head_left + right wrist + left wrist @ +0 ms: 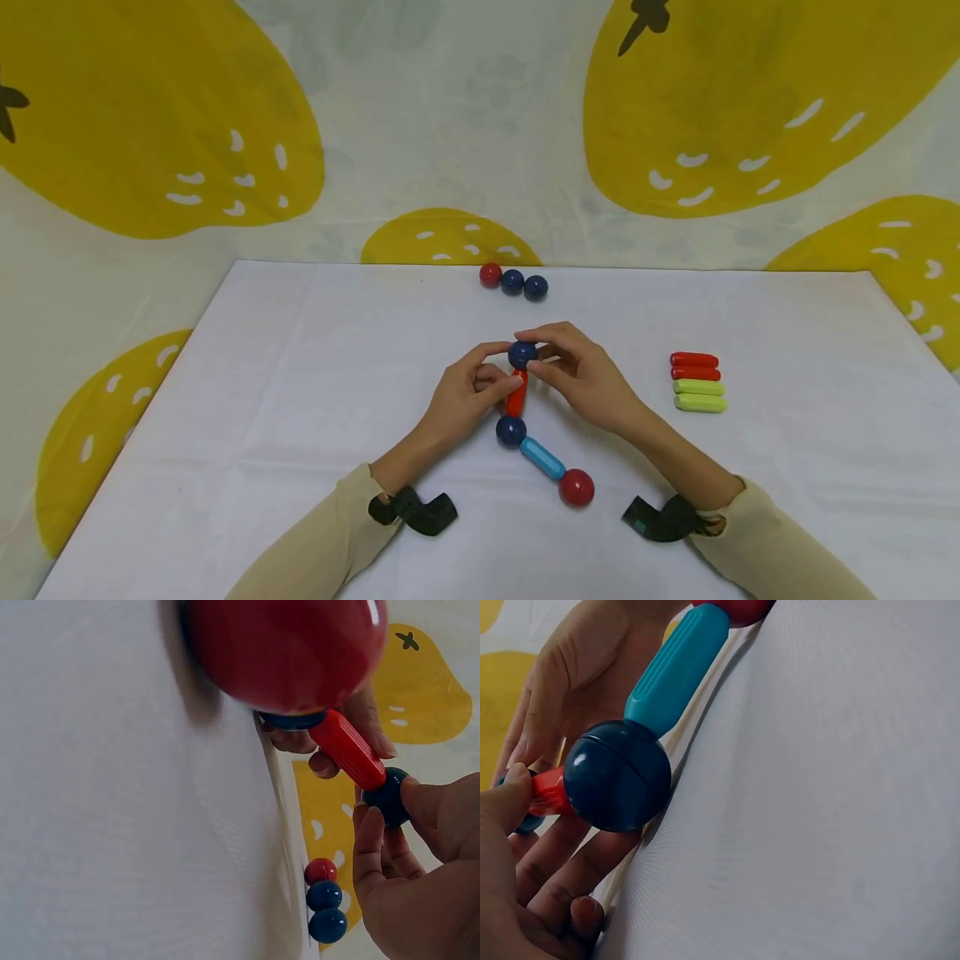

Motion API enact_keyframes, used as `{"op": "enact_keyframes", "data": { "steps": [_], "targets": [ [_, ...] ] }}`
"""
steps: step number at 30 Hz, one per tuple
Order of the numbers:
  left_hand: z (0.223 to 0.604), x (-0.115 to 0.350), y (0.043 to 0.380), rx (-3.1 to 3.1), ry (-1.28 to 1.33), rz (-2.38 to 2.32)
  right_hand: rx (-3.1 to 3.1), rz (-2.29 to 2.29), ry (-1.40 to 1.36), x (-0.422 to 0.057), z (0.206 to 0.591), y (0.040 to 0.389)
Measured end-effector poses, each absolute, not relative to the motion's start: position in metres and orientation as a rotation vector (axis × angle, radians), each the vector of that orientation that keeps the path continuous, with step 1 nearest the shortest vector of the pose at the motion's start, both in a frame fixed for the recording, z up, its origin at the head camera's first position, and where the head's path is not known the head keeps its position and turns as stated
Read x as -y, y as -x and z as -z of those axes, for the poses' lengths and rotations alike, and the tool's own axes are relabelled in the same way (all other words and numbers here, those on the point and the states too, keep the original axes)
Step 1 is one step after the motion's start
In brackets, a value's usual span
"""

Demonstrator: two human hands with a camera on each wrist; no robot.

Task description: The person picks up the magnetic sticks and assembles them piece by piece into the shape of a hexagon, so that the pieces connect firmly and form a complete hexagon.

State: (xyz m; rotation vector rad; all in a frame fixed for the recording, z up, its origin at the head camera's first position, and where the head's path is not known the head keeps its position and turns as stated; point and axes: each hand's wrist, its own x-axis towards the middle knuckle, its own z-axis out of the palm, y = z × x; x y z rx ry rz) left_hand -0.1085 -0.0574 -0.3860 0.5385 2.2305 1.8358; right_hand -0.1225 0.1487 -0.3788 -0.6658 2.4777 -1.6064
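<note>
A chain of toy balls and rods lies on the white table. Its far end is a blue ball [522,355], joined to a red rod [516,398]. That rod meets a second blue ball [511,431], from which a light blue rod [543,458] runs to a red ball [577,487]. My left hand [467,392] pinches the red rod, an index finger touching the far ball. Between thumb and fingers my right hand [588,375] holds the far blue ball. In the right wrist view, the near red ball [289,649] hides part of the chain.
At the table's back edge sit a loose red ball [491,275] and two blue balls [524,285] in a row. To the right lie two red rods [695,367] and two yellow-green rods [700,395]. A fruit-patterned cloth [465,125] hangs behind the table [300,333].
</note>
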Motion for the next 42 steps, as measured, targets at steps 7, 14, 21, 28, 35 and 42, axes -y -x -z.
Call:
{"op": "enact_keyframes", "data": {
  "steps": [7,14,21,28,35,42],
  "targets": [
    [0.415,0.058,0.118,-2.244,-0.482,-1.891,-2.404,1.695,0.584,-0.148,0.377,0.121],
    [0.416,0.059,0.116,-2.221,-0.452,-1.958,-2.384,1.673,0.604,-0.153,0.374,0.119],
    [0.415,0.059,0.115,-2.227,-0.453,-1.985,-2.548,1.560,0.608,-0.182,0.365,0.116],
    [0.414,0.059,0.117,-2.205,-0.473,-2.023,-2.747,1.395,0.608,-0.226,0.359,0.103],
    [0.399,0.060,0.113,-2.199,-0.434,-1.993,-2.861,1.303,0.528,-0.264,0.361,0.086],
    [0.413,0.059,0.117,-2.205,-0.422,-2.002,-2.963,1.204,0.497,-0.294,0.365,0.075]
  ]
}}
